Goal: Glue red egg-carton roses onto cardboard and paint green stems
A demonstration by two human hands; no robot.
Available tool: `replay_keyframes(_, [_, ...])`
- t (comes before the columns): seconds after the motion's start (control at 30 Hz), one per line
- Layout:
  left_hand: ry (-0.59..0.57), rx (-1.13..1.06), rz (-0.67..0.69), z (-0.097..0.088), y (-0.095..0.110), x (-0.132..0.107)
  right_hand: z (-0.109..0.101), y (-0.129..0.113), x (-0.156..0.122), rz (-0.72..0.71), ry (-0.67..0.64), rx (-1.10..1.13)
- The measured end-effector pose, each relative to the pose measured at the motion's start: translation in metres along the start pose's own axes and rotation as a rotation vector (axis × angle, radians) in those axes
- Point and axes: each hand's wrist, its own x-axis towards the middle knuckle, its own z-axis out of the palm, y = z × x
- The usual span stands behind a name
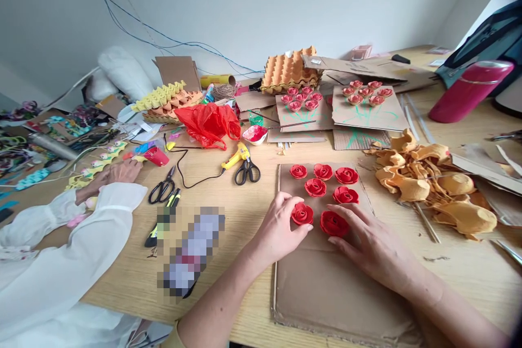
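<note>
A sheet of brown cardboard point(326, 288) lies on the table in front of me, with several red craft roses on its upper half. My left hand point(279, 225) has its thumb and fingers around a small red rose point(302, 213) in the lowest row. Beside it, my right hand point(373, 244) grips a larger red rose point(334, 223) from the right, thumb below and fingers above. Both of these roses rest at the cardboard. Above them sit other red roses, among them a middle one point(315, 187) and an upper right one point(346, 175).
Torn egg-carton pieces point(452, 190) are heaped on the right, near a pink bottle point(468, 92). Left are a yellow glue gun point(236, 156), black-handled scissors point(247, 172), a cutter point(163, 217) and a blurred phone point(193, 253). A co-worker's white sleeve point(110, 223) reaches in.
</note>
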Motion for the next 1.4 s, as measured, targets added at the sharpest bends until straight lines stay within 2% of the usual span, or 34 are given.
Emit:
replay_keyframes(0.37, [-0.095,-0.006,0.024,0.001,0.005,-0.005,-0.004,0.0,-0.001,-0.037,0.002,-0.04])
replay_keyframes(0.53, [-0.09,-0.009,0.038,0.004,0.005,-0.007,-0.002,0.004,-0.003,-0.019,0.026,-0.03])
replay_keyframes(0.9, [-0.062,-0.013,0.04,0.008,0.003,-0.004,-0.006,0.009,-0.004,0.047,-0.034,0.02])
replay_keyframes(1.07, [-0.044,-0.006,0.05,0.011,0.003,-0.006,-0.008,0.004,-0.004,0.023,0.015,0.021])
replay_keyframes(1.2, [-0.035,-0.021,0.03,0.006,0.0,-0.005,-0.017,0.007,-0.003,0.038,0.048,0.068])
replay_keyframes(1.33, [0.073,-0.015,0.039,-0.002,-0.006,0.012,-0.026,0.023,0.004,0.154,0.256,0.077])
replay_keyframes(1.4, [0.099,0.007,0.08,-0.004,-0.007,0.028,-0.025,0.034,0.008,0.187,0.308,0.083])
